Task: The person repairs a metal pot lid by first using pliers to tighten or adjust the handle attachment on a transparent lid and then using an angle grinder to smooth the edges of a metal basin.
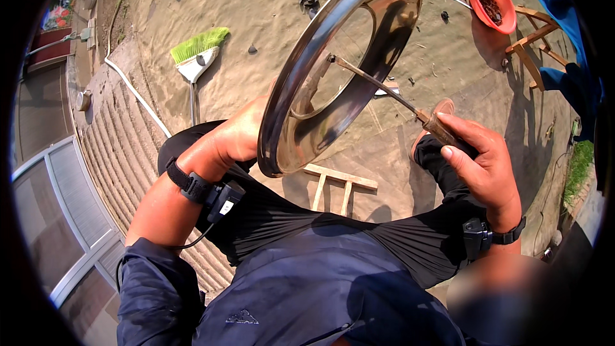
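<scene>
The left hand point(240, 134) is closed around the lower rim of a large, round, shiny steel platter point(339, 67), holding it up on edge in front of the person, above the lap. Most of the fingers are hidden behind the metal, so only the back of the hand and the thumb side show. The right hand point(483, 160) is wrapped tightly around the brown wooden handle of a thin metal hand tool point(391, 93), thumb pressed along the top.

The platter is a wide, shallow disc with a raised, rolled rim and a mirror-like inner face that reflects the ground and sky in dull brown and silver. It stands tilted, its hollow face turned toward the right hand; its long axis runs from lower left, at the left hand, up to the upper right.

The tool is a slim, straight steel shaft. It points up and to the left, running from the right hand's grip to its tip, which touches the inner face of the platter near the centre.

Both wrists carry black straps with small black devices. The person sits in dark trousers and a dark blue jacket over sandy ground point(269, 0). Further off lie a green-bristled broom point(197, 51), a pale wooden ladder-like frame point(339, 182) below the platter, and a red plastic bowl point(492, 3) on a wooden stool point(535, 41).
</scene>
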Action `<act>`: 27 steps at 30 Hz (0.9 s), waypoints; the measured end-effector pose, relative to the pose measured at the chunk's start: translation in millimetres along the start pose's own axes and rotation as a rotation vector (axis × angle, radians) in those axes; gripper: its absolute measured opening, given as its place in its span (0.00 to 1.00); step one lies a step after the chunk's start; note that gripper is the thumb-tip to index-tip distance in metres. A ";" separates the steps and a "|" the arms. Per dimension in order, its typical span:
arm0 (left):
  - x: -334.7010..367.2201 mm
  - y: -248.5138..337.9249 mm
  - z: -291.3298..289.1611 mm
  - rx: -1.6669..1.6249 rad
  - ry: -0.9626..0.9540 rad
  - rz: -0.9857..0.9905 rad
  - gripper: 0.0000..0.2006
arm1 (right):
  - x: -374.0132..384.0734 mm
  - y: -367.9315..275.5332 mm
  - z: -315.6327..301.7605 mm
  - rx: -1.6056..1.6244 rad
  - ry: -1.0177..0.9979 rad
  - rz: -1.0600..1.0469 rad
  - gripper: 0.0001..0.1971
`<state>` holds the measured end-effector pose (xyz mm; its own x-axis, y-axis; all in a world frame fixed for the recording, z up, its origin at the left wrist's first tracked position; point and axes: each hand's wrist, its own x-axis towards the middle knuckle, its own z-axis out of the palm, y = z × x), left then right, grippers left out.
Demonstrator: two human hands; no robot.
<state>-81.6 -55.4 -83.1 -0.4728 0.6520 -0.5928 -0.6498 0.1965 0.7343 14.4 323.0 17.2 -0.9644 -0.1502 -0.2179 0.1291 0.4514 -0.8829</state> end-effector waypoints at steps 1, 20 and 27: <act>-0.4 -0.2 -0.3 -0.006 0.001 -0.007 0.25 | 0.5 0.4 -0.1 -0.012 -0.002 -0.018 0.21; -4.7 31.6 26.5 0.500 0.060 0.139 0.16 | 1.8 15.7 -1.5 -0.128 -0.040 -0.085 0.22; -3.9 21.5 20.1 0.442 0.070 0.118 0.15 | 3.2 12.4 -13.5 0.496 -0.195 0.439 0.25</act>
<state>-81.7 -39.0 -58.4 -0.5767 0.6408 -0.5068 -0.2804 0.4274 0.8595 9.8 340.0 11.2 -0.7454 -0.2220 -0.6286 0.6335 0.0575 -0.7716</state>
